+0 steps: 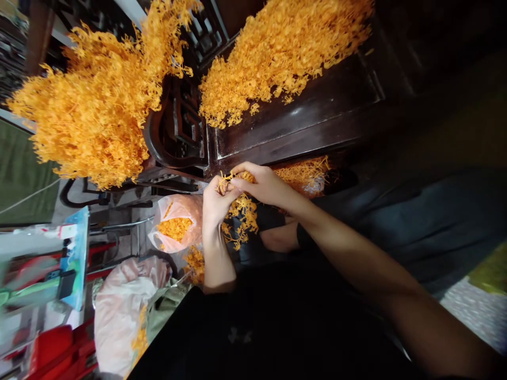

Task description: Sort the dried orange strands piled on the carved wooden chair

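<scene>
Black cloth of the person's shirt [253, 327] fills the bottom of the view, nearest the lens, and both bare forearms reach away from it toward the middle. Beyond the shirt, the left hand [216, 203] and the right hand [263, 184] meet just in front of a dark wooden surface; each hand's grip is closed, fingers pinched on the same small bunch of orange strands [240, 208], which sits between the two hands at the upper end and hangs loose below them over the lap. Which hand carries more of the bunch cannot be told. Just left of the left hand lies a clear plastic bag [178, 224] with more of the orange stuff inside, and below it, nearer the camera's left edge, a larger pale bag [122, 311] shows a few orange bits at its lower side. A red crate [51, 348] and a blue-edged box [75, 258] stand well off to the left. Behind the hands, the dark wooden surface [309, 113] carries a big heap of orange strands [285, 47], and farther left a second heap [95, 105] spreads over a carved dark chair frame [174, 132].
</scene>
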`<state>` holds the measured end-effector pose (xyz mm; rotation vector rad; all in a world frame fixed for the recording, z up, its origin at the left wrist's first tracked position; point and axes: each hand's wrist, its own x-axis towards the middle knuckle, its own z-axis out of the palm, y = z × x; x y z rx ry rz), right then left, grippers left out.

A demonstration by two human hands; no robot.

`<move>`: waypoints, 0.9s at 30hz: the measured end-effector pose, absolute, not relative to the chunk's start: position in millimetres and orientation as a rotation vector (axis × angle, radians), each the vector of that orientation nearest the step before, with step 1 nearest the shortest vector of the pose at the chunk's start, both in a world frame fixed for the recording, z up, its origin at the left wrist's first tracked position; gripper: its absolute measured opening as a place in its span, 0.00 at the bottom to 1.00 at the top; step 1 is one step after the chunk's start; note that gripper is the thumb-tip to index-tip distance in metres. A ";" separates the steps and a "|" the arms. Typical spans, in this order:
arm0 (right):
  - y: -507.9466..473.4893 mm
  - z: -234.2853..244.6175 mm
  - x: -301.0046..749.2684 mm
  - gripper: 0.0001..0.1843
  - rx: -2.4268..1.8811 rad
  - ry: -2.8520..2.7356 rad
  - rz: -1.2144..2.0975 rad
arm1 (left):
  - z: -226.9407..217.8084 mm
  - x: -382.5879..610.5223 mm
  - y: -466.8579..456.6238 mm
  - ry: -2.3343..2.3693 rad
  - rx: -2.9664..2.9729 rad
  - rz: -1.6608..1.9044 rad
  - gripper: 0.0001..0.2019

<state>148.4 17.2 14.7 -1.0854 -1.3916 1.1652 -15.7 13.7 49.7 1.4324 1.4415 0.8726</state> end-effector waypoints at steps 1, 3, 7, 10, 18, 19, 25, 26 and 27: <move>16.3 15.4 148.1 0.12 -1.085 -1.433 1.183 | 49.7 -15.8 13.8 1.453 1.499 0.872 0.18; 14.2 15.3 144.5 0.09 -1.100 -1.464 1.172 | 51.1 -14.4 14.0 1.465 1.611 0.854 0.18; 17.3 9.2 140.0 0.05 -1.152 -1.289 1.087 | 61.5 -9.8 12.6 1.462 1.651 0.757 0.19; 34.0 -0.3 162.7 0.06 -1.148 -0.911 1.111 | 70.8 -16.0 9.3 1.371 1.522 0.699 0.22; 39.0 0.0 201.6 0.15 -0.907 -0.765 1.446 | 56.5 -28.6 24.8 1.494 1.278 0.988 0.24; 34.6 4.4 195.1 0.14 -0.911 -0.857 1.472 | 54.2 -26.0 29.5 1.498 1.272 1.014 0.24; 29.4 21.6 178.5 0.18 -1.048 -1.341 1.260 | 51.3 -14.7 39.7 1.533 1.254 1.026 0.25; 30.4 20.7 177.3 0.19 -1.080 -1.357 1.228 | 51.3 -12.9 38.0 1.532 1.276 1.007 0.24; 31.2 18.8 175.5 0.19 -1.103 -1.378 1.205 | 51.2 -10.9 35.9 1.531 1.310 0.986 0.23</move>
